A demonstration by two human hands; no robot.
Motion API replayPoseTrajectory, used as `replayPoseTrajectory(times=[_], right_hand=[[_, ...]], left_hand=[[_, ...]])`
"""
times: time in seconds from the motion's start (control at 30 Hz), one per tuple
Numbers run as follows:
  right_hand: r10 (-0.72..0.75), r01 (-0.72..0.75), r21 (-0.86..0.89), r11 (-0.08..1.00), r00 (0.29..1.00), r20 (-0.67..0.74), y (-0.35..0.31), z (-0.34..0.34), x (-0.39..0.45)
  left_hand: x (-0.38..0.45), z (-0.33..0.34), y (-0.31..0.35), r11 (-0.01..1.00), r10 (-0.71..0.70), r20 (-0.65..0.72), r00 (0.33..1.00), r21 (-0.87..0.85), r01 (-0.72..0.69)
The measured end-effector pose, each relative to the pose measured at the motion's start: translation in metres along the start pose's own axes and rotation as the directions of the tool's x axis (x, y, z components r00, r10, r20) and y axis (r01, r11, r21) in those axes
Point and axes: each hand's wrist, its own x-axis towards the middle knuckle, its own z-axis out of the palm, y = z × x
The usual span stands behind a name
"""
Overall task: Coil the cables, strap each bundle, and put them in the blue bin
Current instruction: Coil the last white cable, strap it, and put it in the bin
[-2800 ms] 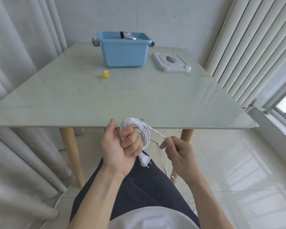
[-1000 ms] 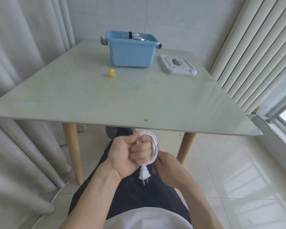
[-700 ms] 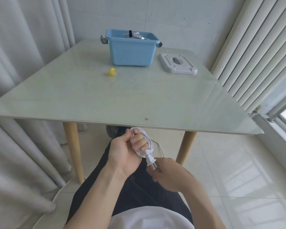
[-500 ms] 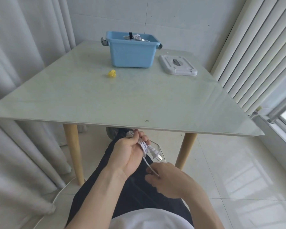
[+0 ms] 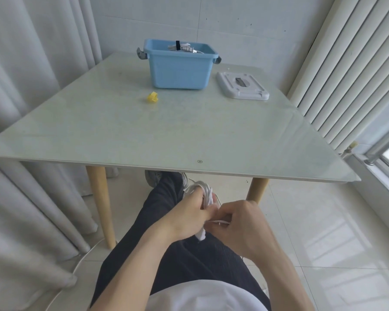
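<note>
Over my lap, below the table's near edge, my left hand (image 5: 189,215) grips a coiled white cable (image 5: 206,193); its loops stick out above my fingers and its plug end pokes out below my fist. Pressed against it, my right hand (image 5: 238,223) pinches a strand of the same cable between the two hands. The blue bin (image 5: 180,63) stands at the far side of the table, and strapped cable bundles show above its rim. A small yellow strap (image 5: 152,96) lies on the table in front of the bin, to its left.
A white lid (image 5: 241,85) lies right of the bin on the glass-topped table (image 5: 189,131). A loose white cable (image 5: 81,261) trails over the floor at lower left. Curtains hang on the left, vertical blinds on the right.
My right hand has come up from below and closed in against the left hand, taking hold of the cable's strand. The plug, earlier pointing outward, now hangs below my left fist.
</note>
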Motion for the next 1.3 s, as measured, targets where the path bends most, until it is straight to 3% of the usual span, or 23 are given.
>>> replayPoseTrajectory(times=[0.13, 0.27, 0.37, 0.47, 0.63, 0.73, 0.87, 1.0, 1.13, 1.23, 1.3], right_hand=[[0.145, -0.142, 0.162, 0.977, 0.989, -0.009, 0.005, -0.008, 0.002], [0.054, -0.065, 0.362, 0.93, 0.998, 0.039, 0.006, -0.009, 0.001], [-0.062, 0.044, 0.509, 0.86, 0.998, 0.018, 0.009, -0.006, 0.003], [-0.109, 0.087, 0.591, 0.802, 0.994, 0.002, 0.013, -0.001, 0.006], [-0.167, 0.11, 0.499, 0.86, 0.983, 0.07, 0.018, 0.001, 0.01], [-0.119, 0.055, 0.431, 0.901, 0.985, 0.123, 0.022, 0.005, 0.015], [-0.168, 0.041, 0.623, 0.782, 0.975, 0.147, 0.029, 0.007, 0.015], [-0.151, 0.037, 0.678, 0.734, 0.982, 0.11, 0.035, 0.008, 0.016], [-0.102, 0.014, 0.724, 0.69, 0.992, 0.078, 0.036, 0.008, 0.018], [-0.019, -0.032, 0.611, 0.791, 0.997, 0.078, 0.043, 0.008, 0.019], [0.041, -0.082, 0.487, 0.87, 0.995, 0.094, 0.049, 0.01, 0.02]], left_hand=[[-0.008, -0.004, 0.008, 0.991, -0.104, 0.259, 0.96, -0.052, 0.121], [-0.01, -0.007, 0.008, 0.986, -0.165, 0.331, 0.929, 0.035, 0.163], [-0.011, -0.009, 0.006, 0.962, -0.07, 0.402, 0.913, -0.214, 0.168], [-0.013, -0.012, 0.007, 0.93, -0.013, 0.418, 0.908, -0.329, 0.165], [-0.015, -0.015, 0.002, 0.948, 0.0, 0.41, 0.912, -0.29, 0.13], [-0.017, -0.018, 0.002, 0.944, 0.013, 0.41, 0.912, -0.306, 0.124], [-0.017, -0.021, 0.0, 0.91, -0.012, 0.426, 0.905, -0.37, 0.186], [-0.015, -0.021, -0.008, 0.852, -0.025, 0.425, 0.905, -0.464, 0.242], [-0.01, -0.019, -0.011, 0.719, -0.003, 0.371, 0.929, -0.644, 0.26], [-0.007, -0.019, -0.011, 0.532, -0.003, 0.292, 0.957, -0.809, 0.249], [-0.004, -0.015, -0.01, 0.389, -0.063, 0.168, 0.984, -0.904, 0.179]])
